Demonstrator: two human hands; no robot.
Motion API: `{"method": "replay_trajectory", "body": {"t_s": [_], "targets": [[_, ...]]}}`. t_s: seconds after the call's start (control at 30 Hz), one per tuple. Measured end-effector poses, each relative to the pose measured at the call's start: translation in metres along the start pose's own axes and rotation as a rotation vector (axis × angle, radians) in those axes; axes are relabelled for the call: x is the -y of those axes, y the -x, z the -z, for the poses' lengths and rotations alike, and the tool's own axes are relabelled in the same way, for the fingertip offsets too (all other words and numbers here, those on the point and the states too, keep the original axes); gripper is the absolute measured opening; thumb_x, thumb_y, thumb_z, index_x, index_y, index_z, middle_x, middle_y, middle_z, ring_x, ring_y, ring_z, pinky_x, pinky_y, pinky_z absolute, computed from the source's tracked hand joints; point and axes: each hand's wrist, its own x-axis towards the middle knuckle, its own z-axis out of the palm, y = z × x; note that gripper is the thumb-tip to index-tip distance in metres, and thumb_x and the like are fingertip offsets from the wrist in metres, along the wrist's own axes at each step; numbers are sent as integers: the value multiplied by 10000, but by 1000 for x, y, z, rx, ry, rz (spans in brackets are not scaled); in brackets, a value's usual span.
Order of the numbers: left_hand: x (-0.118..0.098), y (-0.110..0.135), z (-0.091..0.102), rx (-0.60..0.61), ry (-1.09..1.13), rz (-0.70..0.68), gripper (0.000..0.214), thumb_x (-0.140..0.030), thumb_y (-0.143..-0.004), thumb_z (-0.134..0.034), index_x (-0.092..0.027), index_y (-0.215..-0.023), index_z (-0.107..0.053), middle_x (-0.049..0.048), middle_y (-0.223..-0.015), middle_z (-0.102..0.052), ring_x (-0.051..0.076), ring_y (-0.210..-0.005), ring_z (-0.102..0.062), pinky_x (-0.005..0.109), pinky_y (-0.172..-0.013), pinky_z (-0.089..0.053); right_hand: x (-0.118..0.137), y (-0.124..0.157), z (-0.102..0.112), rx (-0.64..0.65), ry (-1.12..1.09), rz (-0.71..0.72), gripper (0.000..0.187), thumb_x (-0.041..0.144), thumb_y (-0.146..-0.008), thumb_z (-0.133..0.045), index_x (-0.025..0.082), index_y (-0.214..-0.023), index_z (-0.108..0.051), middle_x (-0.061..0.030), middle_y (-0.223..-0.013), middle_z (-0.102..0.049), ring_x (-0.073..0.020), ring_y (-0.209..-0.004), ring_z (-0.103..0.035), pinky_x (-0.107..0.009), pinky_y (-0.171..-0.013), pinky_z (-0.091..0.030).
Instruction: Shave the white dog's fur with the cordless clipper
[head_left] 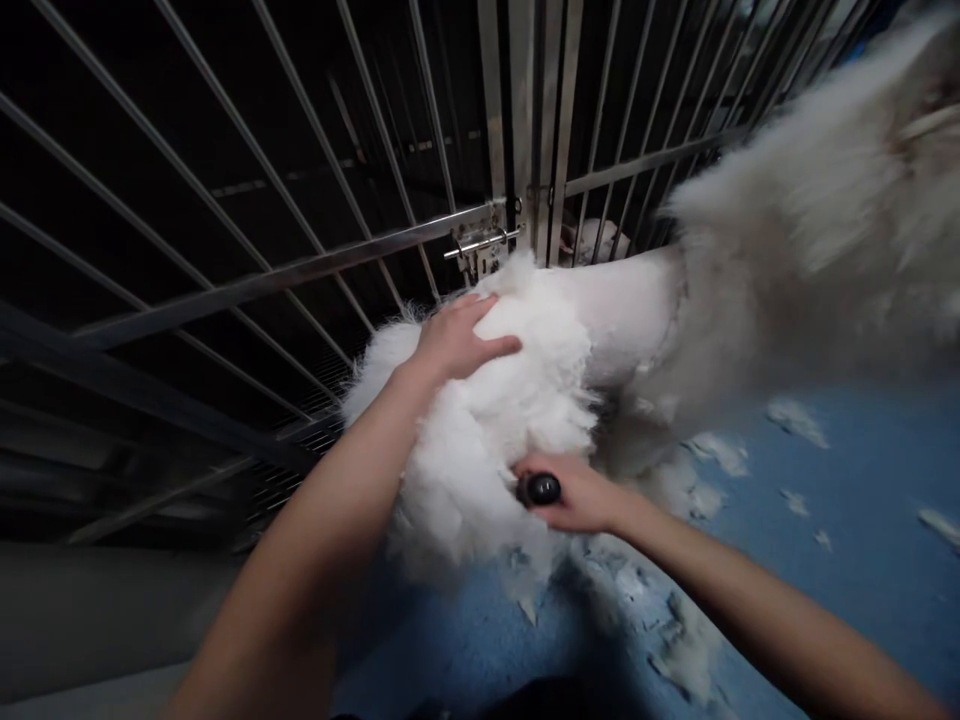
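Note:
A large white dog (810, 230) with thick fluffy fur stands across the view, its body running from the right to the middle. Around its midsection a band of coat is cut short to a smooth pale patch (619, 310). My left hand (465, 338) lies on the long fur of the near part (532, 390), thumb spread and fingers stretched out. Lower down, my right hand (585, 495) is wrapped round what looks like a hair clipper (543, 488). Only its rounded black end shows; the working end is hidden in the fur.
A metal-barred cage (300, 265) with a sliding bolt latch (481, 245) rises just behind the dog. Through the bars at centre right shows part of a pale animal (600, 242). Loose tufts of cut fur (690, 640) lie on the blue floor (885, 440).

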Motion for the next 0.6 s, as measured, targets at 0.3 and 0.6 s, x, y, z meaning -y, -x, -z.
{"method": "replay_trajectory", "body": {"t_s": [0.3,0.6], "targets": [[-49,48,-15,-100,-182,78,962,-640,-816,-634,-118,-1555,-308,195,-1632,-300,384,-1500,-284,504,-1208,-282,15,-18,47,-501,-178,66,372,332,-749,-809,260,-1013,-558,-70,-1069,-736,-233,-970,-726,-388,-868,-570],[-29,37,-24,-169,-182,88,976,-698,-782,-649,-144,-1536,-369,153,-1587,-404,340,-1448,-393,440,-1174,-370,-5,3,30,-180,-126,2,279,296,-764,-750,242,-1006,-621,-64,-1054,-763,-231,-916,-741,-371,-801,-573]]}}
